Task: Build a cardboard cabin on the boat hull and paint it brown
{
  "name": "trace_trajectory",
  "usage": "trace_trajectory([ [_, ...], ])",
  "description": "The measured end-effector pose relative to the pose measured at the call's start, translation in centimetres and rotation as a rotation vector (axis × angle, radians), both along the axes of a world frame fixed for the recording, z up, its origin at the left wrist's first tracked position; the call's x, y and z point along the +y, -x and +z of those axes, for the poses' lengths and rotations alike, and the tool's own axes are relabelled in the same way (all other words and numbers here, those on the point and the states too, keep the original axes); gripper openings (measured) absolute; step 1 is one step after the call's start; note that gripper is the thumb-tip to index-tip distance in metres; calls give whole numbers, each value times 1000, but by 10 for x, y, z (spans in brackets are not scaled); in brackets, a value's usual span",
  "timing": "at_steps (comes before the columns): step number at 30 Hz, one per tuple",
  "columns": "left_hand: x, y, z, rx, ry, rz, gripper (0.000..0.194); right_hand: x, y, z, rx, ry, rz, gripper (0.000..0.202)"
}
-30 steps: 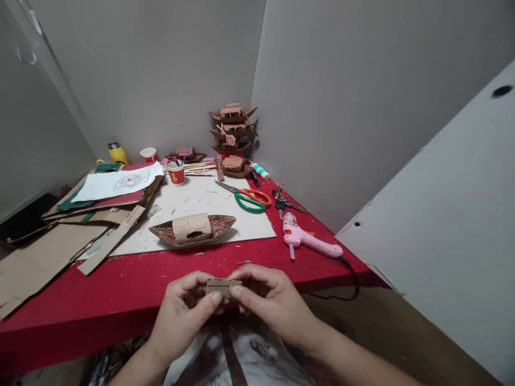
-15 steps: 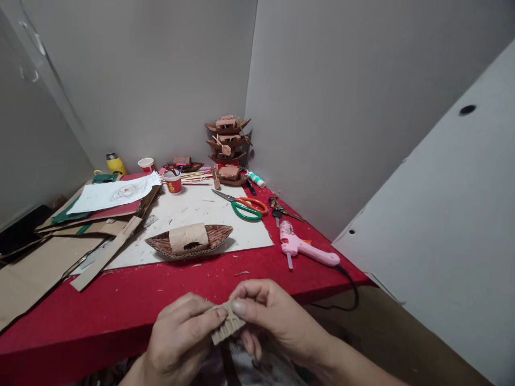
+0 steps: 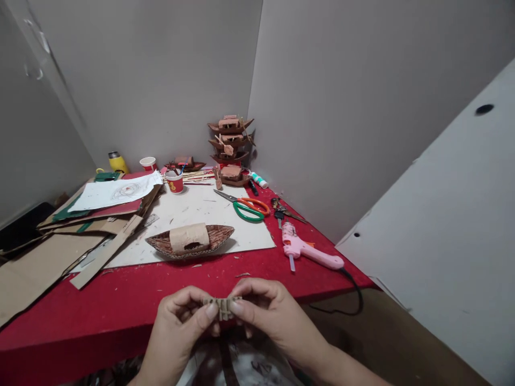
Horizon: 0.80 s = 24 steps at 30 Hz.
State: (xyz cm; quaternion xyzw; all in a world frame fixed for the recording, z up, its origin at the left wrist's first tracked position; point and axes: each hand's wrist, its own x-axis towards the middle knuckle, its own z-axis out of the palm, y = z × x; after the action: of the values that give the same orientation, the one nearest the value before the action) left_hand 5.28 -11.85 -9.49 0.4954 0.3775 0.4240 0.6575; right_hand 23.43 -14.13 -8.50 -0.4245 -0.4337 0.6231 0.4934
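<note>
A small piece of corrugated cardboard (image 3: pixel 223 309), its ridges facing up, is pinched between both hands near the table's front edge. My left hand (image 3: pixel 183 316) grips its left end with thumb and fingers. At the other end, my right hand (image 3: pixel 265 311) holds it the same way, thumb on top. Fingers hide much of its outline. Beyond the hands lies a brown cardboard boat (image 3: pixel 219 234) with a pale curved canopy (image 3: pixel 188 236), which has a ragged dark opening in its side. Neither hand touches the boat.
A pink glue gun (image 3: pixel 309 252) with a cord lies at right, near scissors (image 3: pixel 245 206) and keys (image 3: pixel 279 214). Stacked model boats (image 3: pixel 231 140) stand in the back corner. Cardboard sheets (image 3: pixel 52 257) and a drawing (image 3: pixel 112 192) cover the left. Paper cups (image 3: pixel 174 183) stand behind.
The cardboard piece has turned from a slant to nearly level. My left hand has shifted its hold, its thumb now beside the right thumb. The view has moved slightly.
</note>
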Motion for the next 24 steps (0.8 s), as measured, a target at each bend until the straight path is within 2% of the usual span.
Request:
trace_trajectory([
  [5, -2, -4, -4, -145, 119, -52, 23, 1, 0, -4, 53, 75, -18, 39],
  [9, -4, -3, -6, -137, 124, -82, 17, 1, -1, -5, 60, 70, -48, 39],
  [14, -8, -1, -8, -105, 111, 5, 17, -2, -1, -10, 100, 67, -13, 43],
  [18, -12, -7, -4, 8, -21, 90, 14, -7, 4, -11, 94, 108, 55, 41],
  [24, -17, -15, -7, 98, -289, 157, 11, -9, 13, -15, 141, 113, 32, 35],
])
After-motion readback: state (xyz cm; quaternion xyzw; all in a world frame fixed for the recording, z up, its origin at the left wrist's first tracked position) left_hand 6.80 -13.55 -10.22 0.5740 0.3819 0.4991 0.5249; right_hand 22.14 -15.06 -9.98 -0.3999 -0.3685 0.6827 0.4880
